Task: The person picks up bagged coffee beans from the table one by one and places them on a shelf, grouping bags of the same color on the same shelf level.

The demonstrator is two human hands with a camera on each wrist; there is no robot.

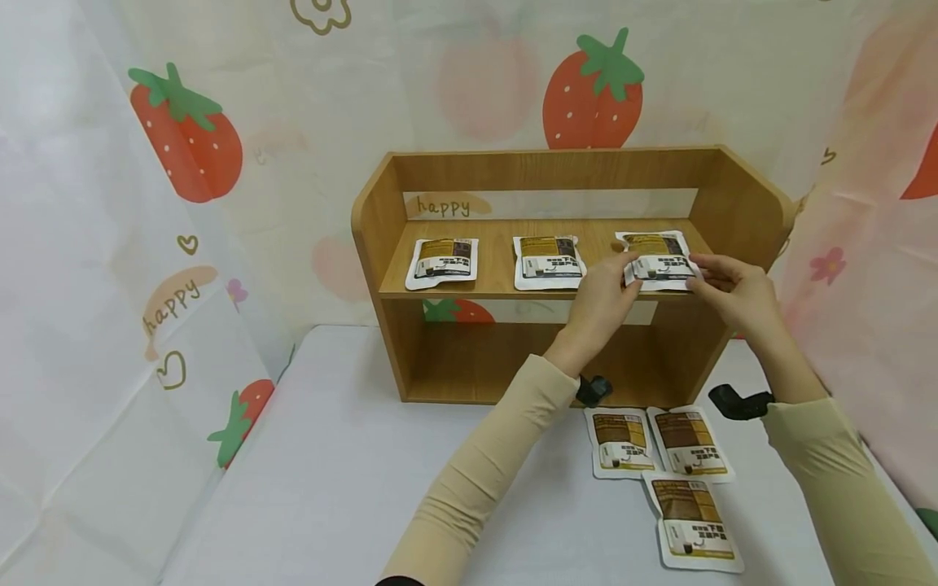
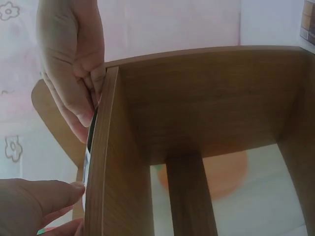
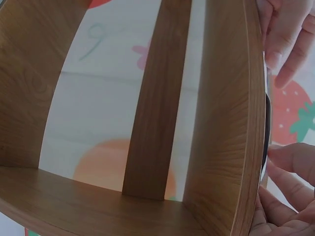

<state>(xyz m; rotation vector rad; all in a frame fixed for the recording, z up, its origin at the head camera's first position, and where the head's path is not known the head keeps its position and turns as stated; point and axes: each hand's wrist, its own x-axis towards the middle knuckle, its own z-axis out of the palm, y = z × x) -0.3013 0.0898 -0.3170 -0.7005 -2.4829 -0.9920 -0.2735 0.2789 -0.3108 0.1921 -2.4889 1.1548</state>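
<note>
From the head view I see both hands at the right end of the wooden shelf [image 1: 506,281], on its upper board. My left hand [image 1: 602,299] pinches the left edge of a white and brown sachet [image 1: 657,259] between thumb and fingers. My right hand [image 1: 736,289] pinches the right edge of the same sachet. The sachet lies flat on the upper board, near the right side panel and close to the front edge.

Two more packets lie on the same board: the middle packet [image 1: 548,262], just left of my left hand, and the left packet [image 1: 443,263], well apart from it.

On the white table [image 1: 330,472], in front of the shelf and between my forearms, lie three packets [image 1: 663,464], two side by side and one below them, their edges touching or overlapping.

In the left wrist view, the left hand [image 2: 74,64] has its fingers curled against the board's front edge, where a thin sliver of the sachet [image 2: 90,142] shows. In the right wrist view, the fingers of my right hand [image 3: 290,182] curl at the same edge beside the sachet [image 3: 266,137].

A strawberry-print curtain [image 1: 183,130] hangs behind.
</note>
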